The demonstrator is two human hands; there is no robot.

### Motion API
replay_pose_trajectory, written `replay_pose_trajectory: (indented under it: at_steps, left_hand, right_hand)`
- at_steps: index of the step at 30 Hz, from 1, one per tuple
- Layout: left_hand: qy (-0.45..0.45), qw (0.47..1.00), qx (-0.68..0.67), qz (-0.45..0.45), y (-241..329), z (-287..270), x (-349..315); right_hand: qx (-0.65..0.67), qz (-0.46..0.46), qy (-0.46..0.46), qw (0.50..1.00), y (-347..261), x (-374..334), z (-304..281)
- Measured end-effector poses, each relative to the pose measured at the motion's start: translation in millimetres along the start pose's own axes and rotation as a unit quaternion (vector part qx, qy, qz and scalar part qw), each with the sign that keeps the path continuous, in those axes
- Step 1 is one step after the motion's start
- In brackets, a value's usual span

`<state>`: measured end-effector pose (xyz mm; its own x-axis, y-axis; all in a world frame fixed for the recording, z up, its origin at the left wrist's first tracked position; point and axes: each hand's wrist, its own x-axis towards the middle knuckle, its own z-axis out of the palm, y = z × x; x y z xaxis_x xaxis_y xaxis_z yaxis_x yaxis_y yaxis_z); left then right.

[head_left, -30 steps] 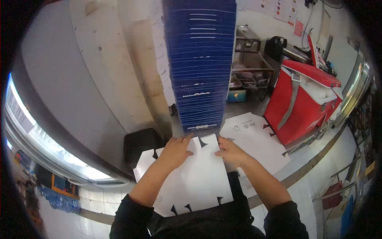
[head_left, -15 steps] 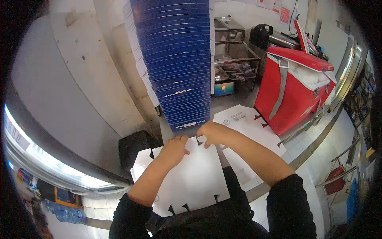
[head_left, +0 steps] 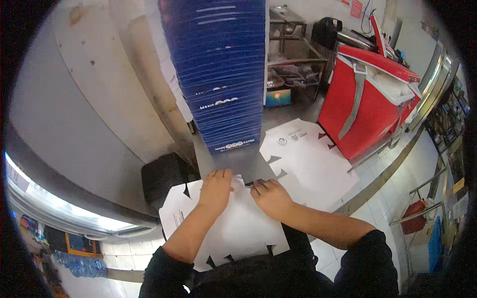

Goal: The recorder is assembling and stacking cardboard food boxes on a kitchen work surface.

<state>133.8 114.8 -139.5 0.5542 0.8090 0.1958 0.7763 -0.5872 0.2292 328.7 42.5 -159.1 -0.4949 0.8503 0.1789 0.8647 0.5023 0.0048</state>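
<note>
1. Pressing from above, my bare left hand (head_left: 216, 191) lies on the wide white card sheet with notched edges (head_left: 248, 228), at about 11 o'clock from its middle. The fingers reach over the far edge; whether their tips pinch the card I cannot tell.
2. Narrow and curled, the grip of my bare right hand (head_left: 272, 198) holds that same far edge at about 1 o'clock; its thumb is hidden from view.
3. Most of the sheet spreads from my grip towards 6 o'clock, where its near edge meets my loose black clothing (head_left: 248, 278). I judge that two holds so near each other give control of the far edge, while my body probably steadies the near one. What bears the underside is hidden.
4. At 12 o'clock, beyond my hands, the tall stack of dark blue card boxes (head_left: 223, 94) rises from the smooth grey desk (head_left: 238, 165), probably set back to leave my hands room.
5. At 2 o'clock lies the second white card sheet, printed in grey (head_left: 313, 171), likely within the right hand's reach. Past it sits the red hard-sided cooler with a grey strap (head_left: 339, 94). At 10 o'clock is the dark, box-like object (head_left: 164, 179).
</note>
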Motion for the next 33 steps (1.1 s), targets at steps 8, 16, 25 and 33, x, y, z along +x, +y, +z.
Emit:
replay_pose_trajectory:
  at_steps: [8,16,25,33]
  left_hand:
    - [0.058,0.995,0.082,0.011,21,7,-20]
    - [0.186,0.966,0.168,0.064,47,39,-69]
    - [0.025,0.994,-0.076,0.077,-7,-31,-47]
    - [-0.188,0.974,-0.119,-0.051,-85,-66,-36]
  right_hand:
    - [-0.014,-0.006,0.048,0.999,-5,-22,10]
    - [-0.019,-0.027,0.115,0.993,2,-21,13]
    - [0.004,-0.014,0.101,0.995,11,-9,0]
    - [0.063,-0.038,0.173,0.982,16,-11,0]
